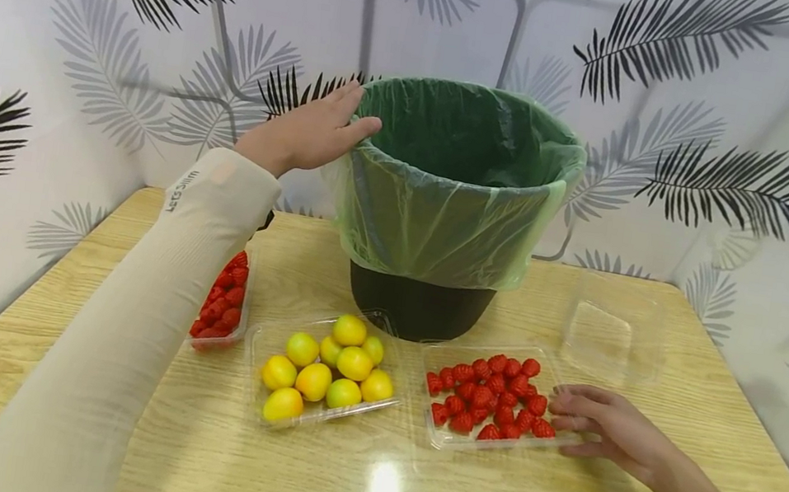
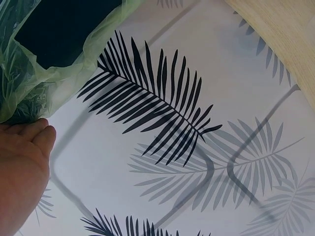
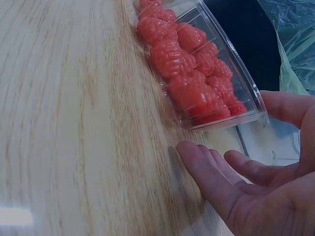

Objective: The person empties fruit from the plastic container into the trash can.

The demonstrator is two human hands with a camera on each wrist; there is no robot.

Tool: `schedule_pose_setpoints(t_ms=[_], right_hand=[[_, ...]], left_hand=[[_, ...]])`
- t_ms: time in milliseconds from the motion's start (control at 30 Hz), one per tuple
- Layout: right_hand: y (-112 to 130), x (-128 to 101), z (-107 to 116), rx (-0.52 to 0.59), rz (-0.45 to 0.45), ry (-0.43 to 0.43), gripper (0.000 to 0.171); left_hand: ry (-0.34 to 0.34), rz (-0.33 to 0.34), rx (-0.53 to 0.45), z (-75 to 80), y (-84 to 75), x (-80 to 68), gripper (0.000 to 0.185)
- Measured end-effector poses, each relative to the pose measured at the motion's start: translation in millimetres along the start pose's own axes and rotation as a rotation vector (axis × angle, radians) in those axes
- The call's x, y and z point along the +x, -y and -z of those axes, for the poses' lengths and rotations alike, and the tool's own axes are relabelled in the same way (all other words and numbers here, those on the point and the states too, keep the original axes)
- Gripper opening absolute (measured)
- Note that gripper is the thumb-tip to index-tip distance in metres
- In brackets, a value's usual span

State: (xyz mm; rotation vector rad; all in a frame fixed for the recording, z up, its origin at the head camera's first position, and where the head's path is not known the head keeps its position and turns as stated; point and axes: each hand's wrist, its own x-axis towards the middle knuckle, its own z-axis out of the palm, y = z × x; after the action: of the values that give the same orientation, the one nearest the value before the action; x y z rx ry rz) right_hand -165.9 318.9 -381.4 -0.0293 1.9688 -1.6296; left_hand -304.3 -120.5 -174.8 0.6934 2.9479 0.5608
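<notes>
Fingers of the left hand (image 1: 304, 134) are laid straight and together on the rim of the bag-lined bin (image 1: 454, 204), at its left side. Further right, the tray of red berries (image 1: 490, 396) lies on the table (image 1: 190, 435) in front of the bin, long axis left to right. Its right end is met by the right hand (image 1: 613, 433), fingers relaxed and slightly apart, clamped on nothing.

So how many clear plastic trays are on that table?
4. An empty tray at far right, a raspberry tray by the right hand, a yellow fruit tray in the middle, another raspberry tray partly hidden behind the left arm.
</notes>
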Motion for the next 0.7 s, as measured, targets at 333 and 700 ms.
schedule_pose_setpoints(t_ms=[333, 700], right_hand=[[2, 6, -9, 0.005, -0.005, 0.006, 0.059], [7, 7, -17, -0.050, -0.032, -0.105, 0.047]], left_hand=[[-0.005, -0.005, 0.003, -0.8, 0.9, 1.5, 0.075], [-0.006, 0.003, 0.003, -1.2, 1.0, 1.4, 0.075]])
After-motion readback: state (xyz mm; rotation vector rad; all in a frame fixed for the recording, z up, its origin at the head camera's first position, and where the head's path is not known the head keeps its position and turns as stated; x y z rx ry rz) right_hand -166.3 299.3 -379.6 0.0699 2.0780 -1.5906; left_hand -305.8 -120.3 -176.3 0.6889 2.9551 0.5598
